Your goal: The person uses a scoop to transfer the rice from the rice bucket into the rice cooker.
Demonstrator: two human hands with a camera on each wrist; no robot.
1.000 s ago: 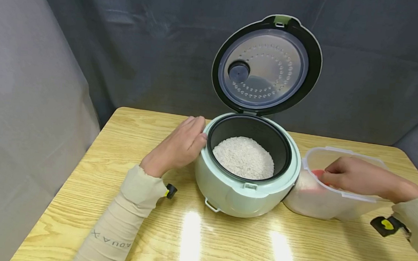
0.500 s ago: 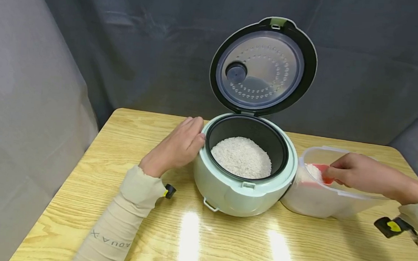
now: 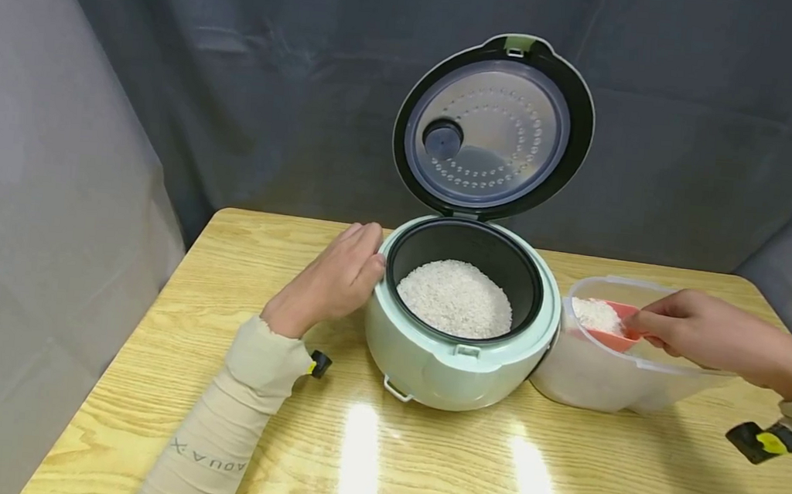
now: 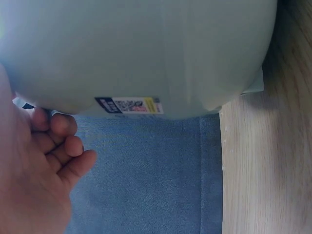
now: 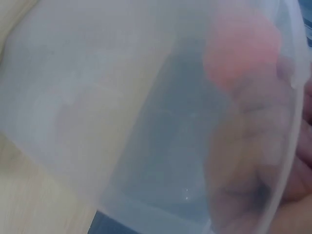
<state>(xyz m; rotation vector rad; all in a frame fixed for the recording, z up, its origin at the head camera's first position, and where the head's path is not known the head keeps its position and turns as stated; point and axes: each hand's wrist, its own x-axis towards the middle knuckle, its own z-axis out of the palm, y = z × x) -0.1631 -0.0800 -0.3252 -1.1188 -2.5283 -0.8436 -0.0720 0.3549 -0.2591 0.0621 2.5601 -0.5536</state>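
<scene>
My right hand (image 3: pixel 699 333) grips a red scoop (image 3: pixel 614 340) heaped with white rice, inside the mouth of a translucent plastic bin (image 3: pixel 584 378). Through the bin's cloudy wall, the right wrist view shows the scoop (image 5: pixel 241 48) as a pink blur beside the fingers. A pale green rice cooker (image 3: pixel 428 370) stands left of the bin with its lid (image 3: pixel 492 130) raised. Rice (image 3: pixel 458 298) lies in its dark inner pot (image 3: pixel 501 247). My left hand (image 3: pixel 334 277) holds the cooker's left rim; its curled fingers (image 4: pixel 63 124) show against the cooker's side in the left wrist view.
Both cooker and bin stand on a light wooden table (image 3: pixel 269 439), the bin against the cooker's right side. A grey curtain (image 3: pixel 275 98) hangs behind the table, with lighter cloth (image 3: pixel 58 197) to the left.
My right hand has lifted the scoop from low in the bin up to rim height, now filled with rice, and has shifted slightly right. The left hand keeps its hold on the cooker.
</scene>
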